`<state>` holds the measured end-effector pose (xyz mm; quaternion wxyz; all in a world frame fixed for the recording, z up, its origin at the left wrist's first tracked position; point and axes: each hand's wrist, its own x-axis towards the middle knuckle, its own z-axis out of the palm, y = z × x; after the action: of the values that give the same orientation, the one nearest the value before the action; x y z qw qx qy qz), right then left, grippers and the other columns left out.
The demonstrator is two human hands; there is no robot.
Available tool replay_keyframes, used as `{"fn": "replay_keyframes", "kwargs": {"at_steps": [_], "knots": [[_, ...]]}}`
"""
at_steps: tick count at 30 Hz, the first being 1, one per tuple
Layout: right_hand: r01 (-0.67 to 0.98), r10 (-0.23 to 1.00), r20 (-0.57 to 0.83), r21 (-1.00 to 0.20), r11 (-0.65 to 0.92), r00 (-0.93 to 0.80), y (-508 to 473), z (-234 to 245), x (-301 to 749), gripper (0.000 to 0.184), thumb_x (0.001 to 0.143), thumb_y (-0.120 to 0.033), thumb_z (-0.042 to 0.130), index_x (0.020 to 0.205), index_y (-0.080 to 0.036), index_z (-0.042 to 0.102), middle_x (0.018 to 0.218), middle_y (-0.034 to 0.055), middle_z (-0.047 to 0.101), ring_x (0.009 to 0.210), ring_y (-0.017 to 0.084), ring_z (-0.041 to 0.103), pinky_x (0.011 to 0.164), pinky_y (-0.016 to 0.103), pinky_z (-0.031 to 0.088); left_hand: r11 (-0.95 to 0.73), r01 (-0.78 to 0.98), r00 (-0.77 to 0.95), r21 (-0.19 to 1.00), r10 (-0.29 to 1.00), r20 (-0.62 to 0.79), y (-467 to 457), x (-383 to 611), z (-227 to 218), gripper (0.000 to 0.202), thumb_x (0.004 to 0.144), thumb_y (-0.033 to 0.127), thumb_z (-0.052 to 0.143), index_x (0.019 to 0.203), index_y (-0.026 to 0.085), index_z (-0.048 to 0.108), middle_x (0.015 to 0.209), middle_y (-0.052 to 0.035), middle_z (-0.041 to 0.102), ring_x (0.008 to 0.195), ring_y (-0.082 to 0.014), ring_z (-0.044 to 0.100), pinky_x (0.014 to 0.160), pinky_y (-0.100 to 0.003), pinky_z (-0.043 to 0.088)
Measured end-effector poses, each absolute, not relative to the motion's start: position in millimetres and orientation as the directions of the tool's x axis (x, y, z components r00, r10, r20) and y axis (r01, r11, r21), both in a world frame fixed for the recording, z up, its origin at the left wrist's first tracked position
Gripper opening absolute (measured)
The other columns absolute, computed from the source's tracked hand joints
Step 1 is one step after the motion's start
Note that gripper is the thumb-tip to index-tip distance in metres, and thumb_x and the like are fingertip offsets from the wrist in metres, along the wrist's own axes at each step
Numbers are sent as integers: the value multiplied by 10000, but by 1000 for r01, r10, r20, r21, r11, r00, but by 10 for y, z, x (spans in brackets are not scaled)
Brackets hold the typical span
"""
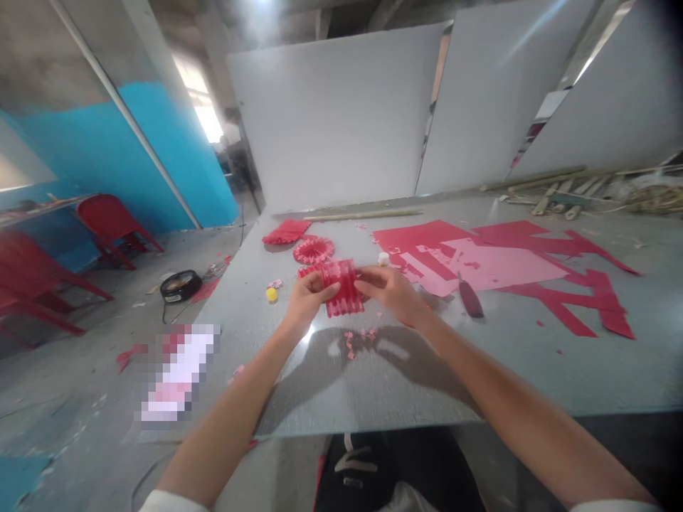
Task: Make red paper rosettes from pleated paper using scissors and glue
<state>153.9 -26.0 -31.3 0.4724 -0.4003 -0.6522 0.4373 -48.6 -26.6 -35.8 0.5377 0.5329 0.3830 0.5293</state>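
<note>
- We hold a red-and-pink pleated paper strip (344,288) above the grey tabletop (549,373), nearer the left edge than the right, between the near and far edges.
- Our left hand (309,297) grips its left part, thumb laid across the folds; our right hand (390,288) pinches its right end with the fingertips.
- Done, as we judge it: the folds run across the whole visible piece, and a trim of cut pink paper seems to be on it already.
- Also done, it seems: a round red pleated paper rosette (314,249) lies toward the far left corner, beside a flat red paper piece (287,231) whose layers we cannot make out.
- Left, as far as we can tell: our strip is not closed into a round like the rosette; its ends look unjoined, though our fingers hide part of them.
- Cutting has clearly taken place: small pink paper scraps (351,343) lie between us and the near edge, and narrow red paper offcuts (613,313) lie toward the right edge.
- Uncut stock seems to remain: a broad pink paper sheet (504,259) overlaps red paper right of our hands, with a dark-red-handled tool (470,297) just beside it, untouched.
</note>
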Motion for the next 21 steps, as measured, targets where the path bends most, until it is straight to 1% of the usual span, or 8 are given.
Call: {"fn": "replay_keyframes", "kwargs": {"at_steps": [2, 5, 7, 11, 16, 21], "knots": [[50, 937, 254, -961, 273, -240, -264, -286, 1552, 358, 865, -374, 709, 1161, -174, 731, 1040, 98, 772, 824, 232, 740, 766, 408, 629, -112, -183, 134, 977, 981, 138, -260, -490, -358, 382, 687, 374, 868, 940, 133, 712, 795, -46, 705, 746, -171, 670, 755, -326, 553], [38, 954, 222, -971, 234, -202, -278, -240, 1562, 304, 860, -327, 705, 1120, -172, 743, 1009, 86, 771, 752, 199, 733, 747, 386, 631, -99, -220, 116, 970, 985, 127, -247, -500, -371, 403, 686, 364, 872, 982, 137, 719, 822, -50, 719, 755, -169, 676, 761, -322, 552], [28, 961, 201, -977, 210, -188, -287, -217, 1563, 280, 848, -309, 717, 1091, -174, 747, 976, 77, 770, 738, 188, 727, 741, 374, 629, -88, -250, 120, 964, 985, 121, -239, -507, -381, 413, 691, 357, 872, 1010, 143, 720, 864, -55, 731, 765, -164, 680, 772, -319, 551], [-4, 959, 200, -979, 204, -202, -293, -213, 1558, 286, 813, -324, 760, 1055, -173, 750, 926, 68, 767, 735, 180, 713, 738, 366, 621, -65, -271, 124, 960, 987, 101, -240, -510, -380, 412, 698, 355, 870, 1020, 145, 722, 892, -59, 741, 774, -155, 685, 782, -307, 549], [-67, 947, 207, -978, 196, -244, -275, -277, 1524, 314, 754, -349, 812, 1006, -172, 748, 859, 63, 759, 749, 195, 707, 696, 359, 610, -32, -264, 195, 964, 977, 86, -256, -493, -370, 406, 707, 371, 865, 1003, 133, 723, 930, -79, 754, 789, -166, 702, 769, -301, 555], [-69, 943, 204, -979, 192, -264, -276, -311, 1481, 254, 720, -342, 828, 891, -183, 729, 801, 41, 743, 697, 177, 691, 655, 338, 604, -17, -278, 267, 961, 959, 94, -250, -490, -408, 372, 735, 359, 848, 996, 132, 712, 902, -67, 739, 774, -153, 696, 746, -283, 558]]}}
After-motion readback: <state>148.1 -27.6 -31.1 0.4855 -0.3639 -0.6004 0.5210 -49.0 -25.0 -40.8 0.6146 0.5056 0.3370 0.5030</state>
